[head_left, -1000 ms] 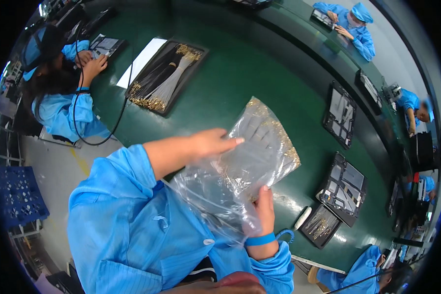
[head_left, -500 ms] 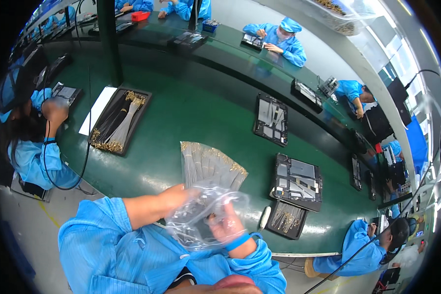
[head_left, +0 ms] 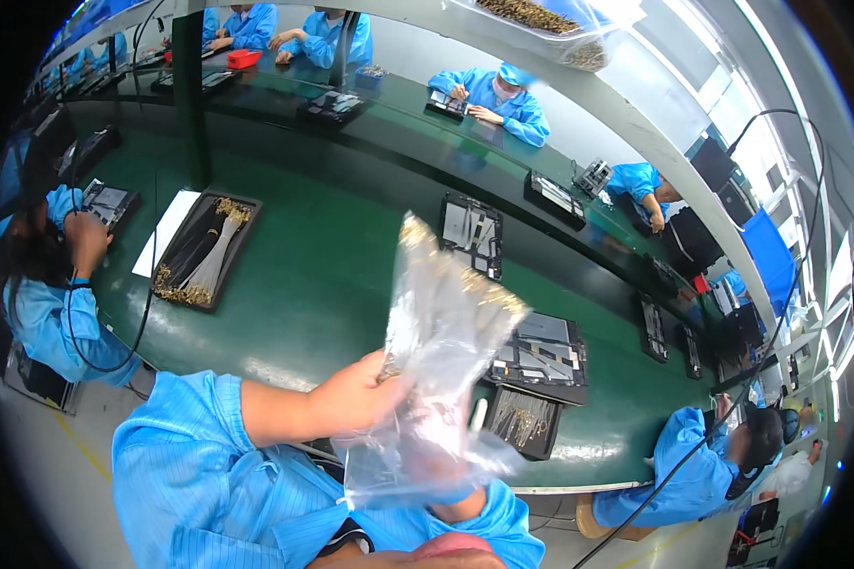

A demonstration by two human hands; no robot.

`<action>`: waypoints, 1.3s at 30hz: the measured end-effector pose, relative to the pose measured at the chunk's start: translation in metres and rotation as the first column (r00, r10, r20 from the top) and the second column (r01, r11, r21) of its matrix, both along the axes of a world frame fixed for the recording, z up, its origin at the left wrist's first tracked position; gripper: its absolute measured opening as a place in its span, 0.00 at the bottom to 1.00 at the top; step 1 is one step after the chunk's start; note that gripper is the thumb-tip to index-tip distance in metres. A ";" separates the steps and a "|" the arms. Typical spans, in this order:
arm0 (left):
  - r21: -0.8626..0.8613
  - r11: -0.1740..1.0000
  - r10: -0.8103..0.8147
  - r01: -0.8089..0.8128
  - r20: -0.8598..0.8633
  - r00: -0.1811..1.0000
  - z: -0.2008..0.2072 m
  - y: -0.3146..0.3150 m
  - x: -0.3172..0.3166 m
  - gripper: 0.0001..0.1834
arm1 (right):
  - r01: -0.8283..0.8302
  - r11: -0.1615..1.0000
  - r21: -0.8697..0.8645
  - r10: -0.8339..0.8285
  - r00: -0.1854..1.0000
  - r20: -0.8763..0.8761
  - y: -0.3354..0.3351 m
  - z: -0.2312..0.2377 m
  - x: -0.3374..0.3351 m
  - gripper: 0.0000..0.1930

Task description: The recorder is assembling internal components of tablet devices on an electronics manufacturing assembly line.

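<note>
A clear plastic bag (head_left: pixel 432 365) of thin pale cables with gold-coloured ends is raised above the near side of the green table. My left hand (head_left: pixel 356 394) is closed on the bag's left side, fingers wrapped round it. My right hand (head_left: pixel 436 450) is at the lower part of the bag, blurred and mostly covered by crumpled plastic, so its fingers cannot be made out. The gold cable ends fan out at the top, pointing away from me. Behind the bag is an opened flat device (head_left: pixel 544 356), partly covered by it.
At left on the green table (head_left: pixel 294 247), a black tray (head_left: pixel 242 230) holds black and pale cables beside a white sheet (head_left: pixel 164 232). Another tray of cables (head_left: pixel 527 422) sits at right. An opened device (head_left: pixel 472 237) lies farther back. Co-workers sit around; a shelf (head_left: pixel 626 114) crosses overhead.
The cable bag has been lifted off the table and tilted up by my left hand. My right hand is now more hidden by plastic. The whole view has shifted slightly.
</note>
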State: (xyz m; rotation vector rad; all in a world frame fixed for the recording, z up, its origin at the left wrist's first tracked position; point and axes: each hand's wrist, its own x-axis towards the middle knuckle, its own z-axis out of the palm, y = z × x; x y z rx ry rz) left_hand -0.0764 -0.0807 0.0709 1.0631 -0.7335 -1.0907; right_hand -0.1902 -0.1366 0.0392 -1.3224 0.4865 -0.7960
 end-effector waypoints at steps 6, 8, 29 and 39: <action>-0.327 0.920 -0.045 0.217 0.462 0.886 0.086 -0.036 -0.015 0.22 | -0.006 0.999 -0.054 0.014 0.989 0.146 -0.030 0.055 -0.030 0.20; -0.391 0.902 0.109 0.184 0.617 0.779 0.109 -0.045 -0.022 0.23 | 0.005 0.997 -0.078 0.011 0.979 0.205 -0.046 0.080 -0.031 0.20; -0.099 0.995 0.011 0.027 0.358 0.934 0.143 -0.136 0.045 0.26 | -0.020 0.999 0.029 0.004 0.882 0.472 -0.196 0.217 0.031 0.37; 0.508 0.861 -0.441 0.029 0.716 0.541 -0.010 -0.031 0.118 0.29 | 0.369 0.907 -0.205 -0.350 0.929 0.122 -0.175 0.175 0.088 0.29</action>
